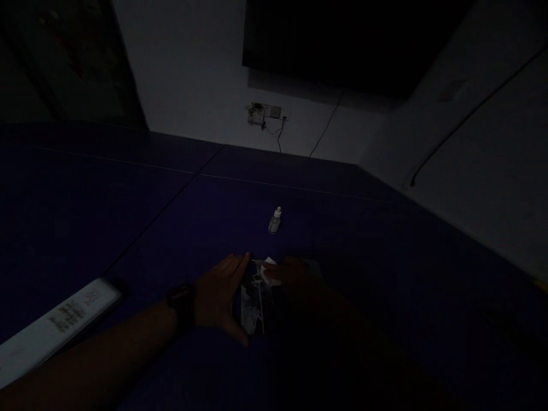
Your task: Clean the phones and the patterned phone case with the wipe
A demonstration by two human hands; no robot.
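Note:
A dark flat rectangular piece with a pale pattern or picture (252, 305) lies in front of me; its exact kind is hard to make out in the dim light. Along its left edge rests my left hand (219, 297), fingers stretched forward and thumb spread toward the near corner. My right hand (295, 275), deep in shadow, presses a small white tissue or cloth (270, 273) onto the upper part of the piece, covering its right side. Just beyond it stands a small clear bottle with a white dropper-like top (275, 221), upright and touched by neither hand.
A long white box with writing (64, 325) lies at the left beside my forearm. The dark blue surface (162, 228) reaches to the wall, where sockets (269, 111) and hanging cables (327, 125) show beneath a large black screen (342, 45).

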